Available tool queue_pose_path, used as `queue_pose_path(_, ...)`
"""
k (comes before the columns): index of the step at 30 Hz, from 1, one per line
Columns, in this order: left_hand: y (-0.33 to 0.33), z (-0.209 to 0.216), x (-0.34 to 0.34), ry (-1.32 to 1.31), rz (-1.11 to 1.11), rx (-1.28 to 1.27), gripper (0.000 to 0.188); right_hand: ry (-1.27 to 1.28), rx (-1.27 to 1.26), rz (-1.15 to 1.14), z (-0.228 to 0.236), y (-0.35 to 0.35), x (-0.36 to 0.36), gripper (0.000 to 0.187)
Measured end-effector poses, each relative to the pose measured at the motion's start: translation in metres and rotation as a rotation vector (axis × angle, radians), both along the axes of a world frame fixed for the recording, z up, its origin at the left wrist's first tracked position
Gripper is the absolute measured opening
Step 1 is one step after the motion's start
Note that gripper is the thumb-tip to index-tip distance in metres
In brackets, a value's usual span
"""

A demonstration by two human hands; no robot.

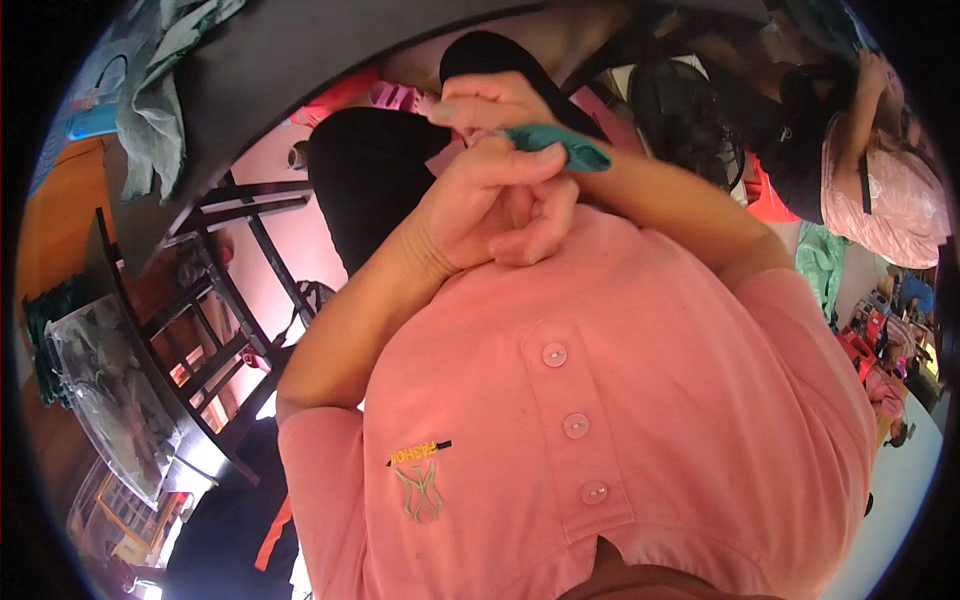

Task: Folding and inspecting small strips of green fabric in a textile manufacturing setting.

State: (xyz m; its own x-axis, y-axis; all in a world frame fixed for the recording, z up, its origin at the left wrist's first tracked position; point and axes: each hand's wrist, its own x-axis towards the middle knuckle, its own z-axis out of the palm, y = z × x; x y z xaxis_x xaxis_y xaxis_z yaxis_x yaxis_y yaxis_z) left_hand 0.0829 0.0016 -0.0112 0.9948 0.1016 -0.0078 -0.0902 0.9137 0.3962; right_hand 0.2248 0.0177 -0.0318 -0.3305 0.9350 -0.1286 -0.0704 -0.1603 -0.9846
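Note:
Both hands meet in front of my pink shirt, above my lap. My left hand is closed, with its thumb pressed on a small piece of teal cloth and its other fingers curled beneath. The cloth is bunched and lies against my right wrist, its free end toward the right. Just beyond, my right hand has its fingers bent and closed. The left hand partly covers it, so what its fingers hold, if anything, is hidden.
A dark table curves across the far side, with pale green mesh fabric hanging at its left. A black-framed stool or rack stands to the left. A black fan and a co-worker in pink are at the right.

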Motion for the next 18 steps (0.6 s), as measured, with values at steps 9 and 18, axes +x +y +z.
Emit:
queue_pose_path(9,0.007,-0.011,-0.032,0.004,0.238,-0.069,0.056,-0.033,0.173,-0.252,0.004,-0.008,0.001,0.013)
queue_pose_path(18,0.001,-0.007,-0.035,0.097,0.377,-0.014,0.050,-0.286,0.530,-0.151,0.053,-0.033,0.025,0.011)
